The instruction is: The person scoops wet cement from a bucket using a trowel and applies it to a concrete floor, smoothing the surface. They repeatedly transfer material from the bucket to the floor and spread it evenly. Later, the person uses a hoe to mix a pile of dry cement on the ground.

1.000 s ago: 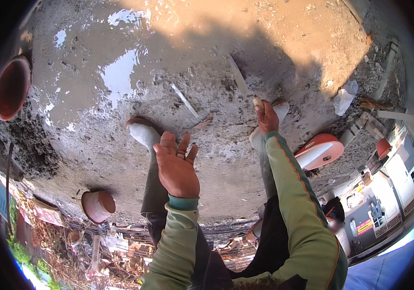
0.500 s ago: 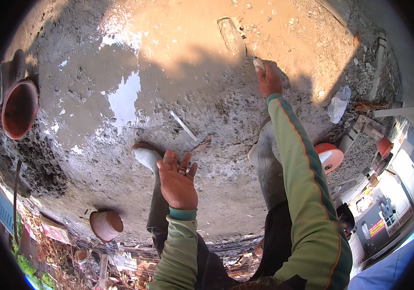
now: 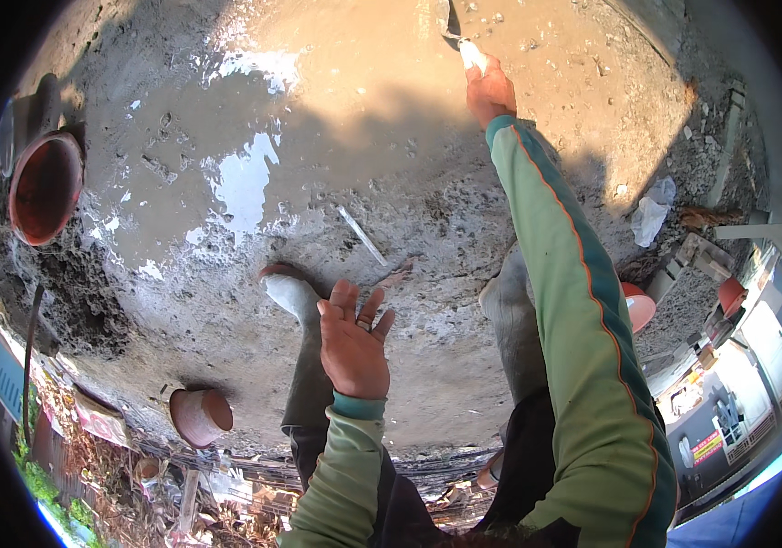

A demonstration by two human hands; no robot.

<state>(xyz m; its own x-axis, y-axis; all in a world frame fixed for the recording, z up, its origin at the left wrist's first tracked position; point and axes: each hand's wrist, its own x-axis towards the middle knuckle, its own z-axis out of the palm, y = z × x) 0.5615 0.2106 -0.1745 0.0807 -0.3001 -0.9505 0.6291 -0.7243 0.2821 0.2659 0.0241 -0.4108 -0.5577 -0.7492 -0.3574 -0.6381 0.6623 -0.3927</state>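
Note:
My right hand [image 3: 491, 93] reaches far out, its fingers wrapped round the pale handle of a trowel [image 3: 473, 57]. The blade lies on or just over the wet, sunlit concrete [image 3: 363, 110] at the top edge of the view, partly cut off there. My left hand [image 3: 354, 342] hangs in the air near my left boot [image 3: 292, 294], fingers spread, palm showing and nothing in it. A ring sits on one finger. Between my boots and the wet patch lies a thin whitish stick [image 3: 363, 236].
At far left stands a reddish basin [image 3: 47, 189]. A bucket [image 3: 201, 417] is at lower left. To the right lie a crumpled clear plastic bag [image 3: 653, 212] and a red pan [image 3: 639, 307], partly behind my right sleeve. My right boot [image 3: 508, 301] stands on the rough grey ground.
My right hand has pushed farther away with the trowel, into the sunlit part. The view has shifted slightly. My left hand stays open and raised.

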